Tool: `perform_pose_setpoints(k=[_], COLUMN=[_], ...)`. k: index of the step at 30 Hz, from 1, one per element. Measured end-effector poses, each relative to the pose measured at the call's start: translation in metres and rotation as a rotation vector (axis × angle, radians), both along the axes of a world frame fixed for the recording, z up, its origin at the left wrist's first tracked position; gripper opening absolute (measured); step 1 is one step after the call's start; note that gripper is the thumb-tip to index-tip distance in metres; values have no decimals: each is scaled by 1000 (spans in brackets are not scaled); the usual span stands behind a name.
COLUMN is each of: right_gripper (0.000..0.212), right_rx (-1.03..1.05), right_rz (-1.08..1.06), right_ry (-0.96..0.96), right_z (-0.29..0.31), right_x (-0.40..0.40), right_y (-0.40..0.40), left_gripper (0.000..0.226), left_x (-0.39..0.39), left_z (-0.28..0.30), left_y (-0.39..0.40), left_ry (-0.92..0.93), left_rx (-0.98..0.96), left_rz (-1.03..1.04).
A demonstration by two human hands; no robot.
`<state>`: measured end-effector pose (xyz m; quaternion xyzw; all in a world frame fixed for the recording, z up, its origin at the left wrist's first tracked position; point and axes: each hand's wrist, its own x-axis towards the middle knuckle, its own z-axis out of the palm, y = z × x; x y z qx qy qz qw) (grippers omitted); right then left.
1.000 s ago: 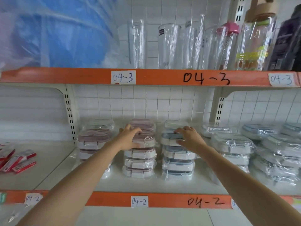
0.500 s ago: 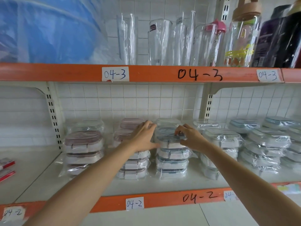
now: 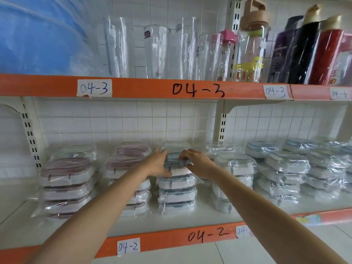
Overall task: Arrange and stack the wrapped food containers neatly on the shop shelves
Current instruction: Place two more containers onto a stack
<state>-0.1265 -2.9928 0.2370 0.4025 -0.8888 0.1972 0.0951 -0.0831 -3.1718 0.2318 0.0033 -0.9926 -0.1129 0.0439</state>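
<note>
Both arms reach in over the orange shelf edge (image 3: 167, 240) (labelled 04-2). Left hand (image 3: 157, 164) and right hand (image 3: 198, 165) grip the top wrapped container (image 3: 176, 163) of the blue-lidded stack (image 3: 176, 195), mid-shelf; pink-lidded stacks (image 3: 66, 185) left.

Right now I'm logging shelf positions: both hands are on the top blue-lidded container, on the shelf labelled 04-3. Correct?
Not quite. The head view shows the left hand and right hand on the top blue-lidded container, but on the shelf labelled 04-2.
</note>
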Motion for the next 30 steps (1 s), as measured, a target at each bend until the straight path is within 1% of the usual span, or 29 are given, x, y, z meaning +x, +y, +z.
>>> perform_pose_setpoints(k=[3, 5, 7, 12, 13, 15, 17, 18, 20, 23, 30], right_gripper=[32, 39, 45, 50, 54, 69, 84, 87, 86, 85, 86], right_rx=[57, 69, 81, 176, 213, 314, 405, 422, 391, 308, 313], right_rz=[63, 72, 67, -9, -49, -122, -135, -122, -95, -64, -21], right_ry=[24, 30, 29, 86, 93, 62, -5, -23, 9, 48, 67], right_z=[3, 6, 8, 22, 25, 24, 18, 12, -1, -11, -16], right_x=[-8, -15, -23, -53, -59, -71, -78, -80, -83, -87, -98], right_y=[5, 14, 29, 100, 115, 143, 161, 166, 172, 177, 181], left_gripper=[106, 109, 106, 92, 90, 87, 87, 88, 88, 83, 89], left_x=[-1, -2, -4, -8, -10, -14, -20, -23, -31, -39, -41], left_z=[5, 10, 14, 20, 20, 20, 18, 18, 15, 9, -13], left_y=[5, 15, 27, 61, 67, 81, 99, 108, 125, 145, 186], left_ry=[-42, -17, 37, 99, 107, 133, 156, 153, 134, 141, 130], left_rx=[-137, -206, -235, -260, -263, -250, -222, -209, -194, -185, -96], left_rz=[32, 36, 23, -18, -18, -17, -23, -22, -8, 27, 72])
